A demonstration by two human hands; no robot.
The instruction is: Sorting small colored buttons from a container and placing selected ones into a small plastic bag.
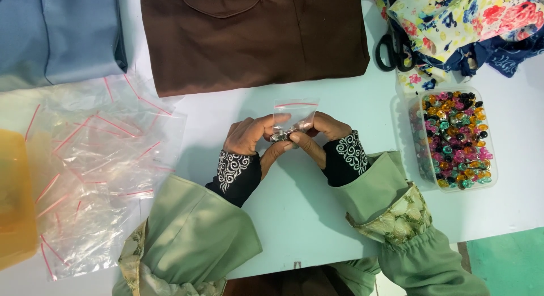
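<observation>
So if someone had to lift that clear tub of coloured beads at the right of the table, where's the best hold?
Probably the two long walls of the clear tub, pinched from above near the rim. It sits open and heaped with coloured beads, so it should stay level. The scissors and floral cloth crowd its far end.

Bright, even light; soft shadows

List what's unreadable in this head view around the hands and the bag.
- Small clear bag: contents tiny, fingers cover them.
- Left hand, right hand: palms hidden, grip unclear.
- Scissors: blades under floral fabric.
- Yellow container: cut off by left edge.
</observation>
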